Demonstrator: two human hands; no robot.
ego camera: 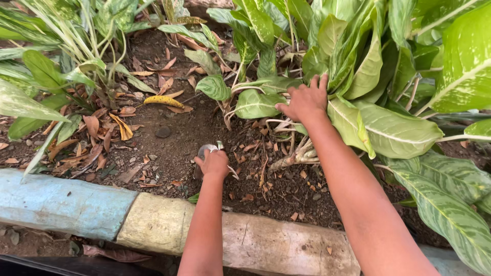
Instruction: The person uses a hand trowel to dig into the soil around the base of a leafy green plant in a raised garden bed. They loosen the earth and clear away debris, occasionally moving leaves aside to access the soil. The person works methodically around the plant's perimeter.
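The fingers (318,84) of the right hand (306,101) are spread wide and laid flat against the broad green leaves (358,76) of the variegated plant in the upper middle of the frame. They press the foliage aside rather than closing around any stem, so this hand is released, touching leaves with its palm and fingertips. Below it, at the centre of the picture, the plant's pale thick stems (294,153) lie bare where they meet the dark soil (179,138).

The left hand (213,163) sits lower, at the centre left of the frame, clenched into a fist around a small metal tool (207,150). Only the tool's grey curved end shows above the knuckles, close to the ground; its exact kind cannot be told. A ring shows on one finger of this hand. The fist rests just beside the soil surface, apart from the stems to its right.

Dry brown and yellow fallen leaves (123,128) are scattered across the soil in the left half of the picture, with a small dark stone (163,132) among them. Narrow striped plants (66,46) fill the upper left corner. Along the bottom runs a low border kerb (153,222), painted pale blue at the left and worn yellow-cream further right, and both forearms cross over it from the bottom edge.
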